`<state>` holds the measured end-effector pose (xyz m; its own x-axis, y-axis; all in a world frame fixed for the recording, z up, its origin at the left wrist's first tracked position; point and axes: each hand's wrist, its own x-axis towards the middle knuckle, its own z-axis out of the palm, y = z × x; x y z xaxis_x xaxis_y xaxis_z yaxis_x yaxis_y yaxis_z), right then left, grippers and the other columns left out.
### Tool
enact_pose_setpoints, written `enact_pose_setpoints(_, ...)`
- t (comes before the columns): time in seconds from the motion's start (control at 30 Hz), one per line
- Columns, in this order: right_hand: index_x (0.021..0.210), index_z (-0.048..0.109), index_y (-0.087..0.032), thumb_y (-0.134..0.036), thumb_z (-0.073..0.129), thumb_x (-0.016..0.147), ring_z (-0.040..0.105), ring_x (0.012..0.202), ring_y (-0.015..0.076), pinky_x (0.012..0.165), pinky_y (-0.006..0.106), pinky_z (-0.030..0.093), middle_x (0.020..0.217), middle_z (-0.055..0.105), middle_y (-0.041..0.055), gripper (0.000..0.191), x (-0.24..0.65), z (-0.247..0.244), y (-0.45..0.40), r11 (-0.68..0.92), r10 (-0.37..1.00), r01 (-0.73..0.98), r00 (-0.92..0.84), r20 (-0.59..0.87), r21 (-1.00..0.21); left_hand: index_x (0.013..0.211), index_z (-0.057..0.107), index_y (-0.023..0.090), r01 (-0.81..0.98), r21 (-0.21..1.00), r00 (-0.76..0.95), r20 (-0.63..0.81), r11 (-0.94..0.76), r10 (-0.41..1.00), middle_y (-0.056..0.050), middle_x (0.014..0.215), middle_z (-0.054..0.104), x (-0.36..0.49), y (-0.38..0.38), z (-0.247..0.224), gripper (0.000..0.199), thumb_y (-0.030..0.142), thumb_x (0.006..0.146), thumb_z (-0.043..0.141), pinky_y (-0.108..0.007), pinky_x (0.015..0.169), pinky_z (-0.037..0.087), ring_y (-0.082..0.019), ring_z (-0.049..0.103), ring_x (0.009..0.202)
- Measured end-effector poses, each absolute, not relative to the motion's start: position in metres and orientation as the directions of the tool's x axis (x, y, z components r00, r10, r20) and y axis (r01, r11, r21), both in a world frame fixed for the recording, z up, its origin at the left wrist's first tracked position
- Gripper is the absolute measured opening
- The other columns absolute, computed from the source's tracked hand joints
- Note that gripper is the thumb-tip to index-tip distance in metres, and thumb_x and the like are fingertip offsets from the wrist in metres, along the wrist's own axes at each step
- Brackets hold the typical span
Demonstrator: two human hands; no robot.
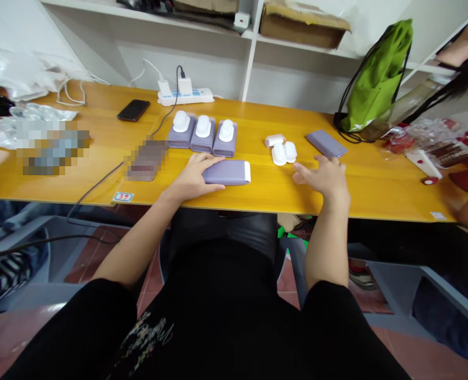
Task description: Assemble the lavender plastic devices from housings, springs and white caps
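My left hand (194,178) is closed round one end of a purple box with a white end (229,172), lying near the table's front edge. Behind it three purple boxes stand in a row, each with a white rounded piece on top: the left box (179,138), the middle box (202,141) and the right box (225,146). My right hand (326,178) is over the table with fingers apart, holding nothing. Close to its fingertips lies a purple perforated piece (326,143). Left of that hand are white rounded pieces (284,153) and a small pale pink cylinder (274,140).
A black phone (133,110) and a white power strip (190,96) lie at the back left, with a cable running forward. On the right are a green drawstring bag (378,79), a bottle (406,108) and plastic-wrapped red things (428,140). Other people's arms show at both sides.
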<state>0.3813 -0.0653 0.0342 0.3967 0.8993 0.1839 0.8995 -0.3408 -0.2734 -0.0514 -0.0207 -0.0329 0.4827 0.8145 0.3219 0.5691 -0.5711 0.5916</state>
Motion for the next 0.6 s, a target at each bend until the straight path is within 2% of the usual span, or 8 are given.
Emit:
enact_pose_setpoints(0.1, 0.158, 0.08, -0.015, -0.075, 0.087, 0.097, 0.073, 0.156, 0.0564, 0.127, 0.071, 0.061, 0.163, 0.078, 0.0309, 0.086, 0.397, 0.035, -0.068, -0.411, 0.908, 0.88, 0.419, -0.018, -0.238, 0.177, 0.068, 0.034, 0.567, 0.589, 0.49, 0.321, -0.576, 0.811, -0.013, 0.166, 0.067, -0.051, -0.021, -0.032, 0.095, 0.059, 0.091, 0.1, -0.068, 0.148, 0.042, -0.044, 0.059, 0.161)
enact_pose_setpoints(0.2, 0.145, 0.087, -0.016, -0.055, 0.094, 0.091, 0.081, 0.145, 0.0514, 0.125, 0.063, 0.065, 0.146, 0.088, 0.0262, 0.067, 0.397, 0.04, -0.071, -0.372, 0.926, 0.886, 0.373, -0.049, -0.277, 0.178, 0.067, 0.036, 0.573, 0.587, 0.497, 0.306, -0.572, 0.812, -0.012, 0.166, 0.067, -0.052, -0.02, -0.032, 0.095, 0.063, 0.093, 0.099, -0.069, 0.147, 0.042, -0.044, 0.059, 0.161)
enact_pose_setpoints(0.27, 0.148, 0.085, -0.016, -0.048, 0.097, 0.086, 0.085, 0.137, 0.0484, 0.124, 0.063, 0.067, 0.143, 0.089, 0.0236, 0.071, 0.391, 0.044, -0.073, -0.266, 0.959, 0.88, 0.283, -0.015, -0.394, 0.178, 0.067, 0.036, 0.569, 0.59, 0.503, 0.302, -0.573, 0.81, -0.012, 0.167, 0.067, -0.052, -0.02, -0.033, 0.095, 0.065, 0.094, 0.098, -0.068, 0.147, 0.042, -0.044, 0.059, 0.162)
enact_pose_setpoints(0.3, 0.154, 0.083, -0.017, -0.048, 0.098, 0.083, 0.085, 0.135, 0.0463, 0.123, 0.063, 0.068, 0.147, 0.087, 0.0225, 0.078, 0.385, 0.045, -0.074, -0.175, 0.978, 0.849, 0.207, 0.007, -0.498, 0.178, 0.067, 0.035, 0.564, 0.593, 0.504, 0.305, -0.575, 0.808, -0.012, 0.167, 0.067, -0.052, -0.02, -0.033, 0.095, 0.066, 0.094, 0.098, -0.067, 0.148, 0.042, -0.044, 0.059, 0.162)
enact_pose_setpoints(0.37, 0.163, 0.076, -0.02, -0.051, 0.103, 0.078, 0.085, 0.134, 0.0417, 0.121, 0.061, 0.071, 0.165, 0.079, 0.0205, 0.095, 0.368, 0.045, -0.076, 0.028, 0.998, 0.682, 0.016, 0.053, -0.731, 0.177, 0.068, 0.035, 0.552, 0.6, 0.499, 0.319, -0.579, 0.806, -0.013, 0.168, 0.066, -0.052, -0.019, -0.034, 0.095, 0.067, 0.093, 0.098, -0.067, 0.148, 0.042, -0.043, 0.059, 0.163)
enact_pose_setpoints(0.43, 0.161, 0.077, -0.026, -0.053, 0.108, 0.074, 0.083, 0.138, 0.0384, 0.122, 0.059, 0.072, 0.178, 0.07, 0.0171, 0.097, 0.348, 0.042, -0.075, 0.141, 0.984, 0.446, -0.159, 0.077, -0.884, 0.176, 0.068, 0.034, 0.54, 0.603, 0.494, 0.337, -0.587, 0.802, -0.013, 0.168, 0.068, -0.052, -0.019, -0.035, 0.095, 0.068, 0.093, 0.098, -0.067, 0.147, 0.043, -0.043, 0.061, 0.161)
enact_pose_setpoints(0.5, 0.154, 0.081, -0.031, -0.051, 0.112, 0.072, 0.082, 0.139, 0.0369, 0.123, 0.059, 0.072, 0.18, 0.069, 0.0133, 0.09, 0.33, 0.037, -0.071, 0.148, 0.96, 0.292, -0.271, 0.067, -0.945, 0.176, 0.068, 0.033, 0.529, 0.604, 0.493, 0.353, -0.596, 0.795, -0.014, 0.167, 0.069, -0.052, -0.019, -0.035, 0.095, 0.069, 0.093, 0.098, -0.068, 0.146, 0.044, -0.043, 0.062, 0.16)
enact_pose_setpoints(0.6, 0.154, 0.081, -0.033, -0.047, 0.115, 0.074, 0.083, 0.139, 0.0353, 0.124, 0.058, 0.072, 0.178, 0.07, 0.0097, 0.088, 0.314, 0.029, -0.064, 0.121, 0.946, 0.194, -0.321, 0.054, -0.974, 0.175, 0.069, 0.032, 0.515, 0.606, 0.494, 0.368, -0.606, 0.788, -0.015, 0.167, 0.071, -0.051, -0.019, -0.034, 0.093, 0.068, 0.094, 0.097, -0.068, 0.145, 0.045, -0.044, 0.063, 0.16)
